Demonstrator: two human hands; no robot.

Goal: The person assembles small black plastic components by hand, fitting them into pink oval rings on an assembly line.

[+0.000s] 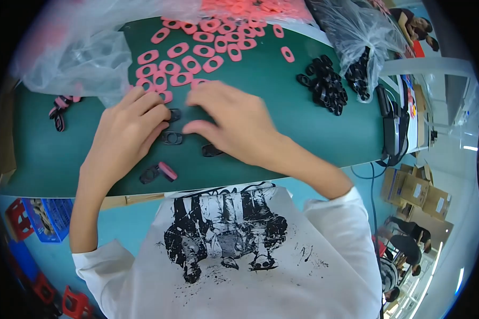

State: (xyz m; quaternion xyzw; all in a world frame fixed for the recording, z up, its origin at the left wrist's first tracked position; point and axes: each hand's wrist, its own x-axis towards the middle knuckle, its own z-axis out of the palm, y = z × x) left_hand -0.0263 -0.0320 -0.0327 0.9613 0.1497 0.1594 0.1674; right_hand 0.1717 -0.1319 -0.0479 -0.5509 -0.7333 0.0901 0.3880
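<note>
My left hand (132,121) is over the green table with its fingers bent and closed. Its fingertips and thumb are at the left end of a small black plastic part (174,114). My right hand (233,119) hovers to the right, slightly blurred, thumb and fingers apart with nothing seen between them. Just below the left fingertips lies a second black part (172,138) with a round middle. A darker black part (212,150) rests under my right wrist. Closer to me, a pink oval ring (167,171) leans against another black part (149,174).
Many pink oval rings (191,65) spread over the far side of the green table (282,127). A heap of black parts (324,85) lies at the right, beside a clear plastic bag (364,42). Several pink-and-black pieces (60,112) sit at the left, near another clear bag (80,66).
</note>
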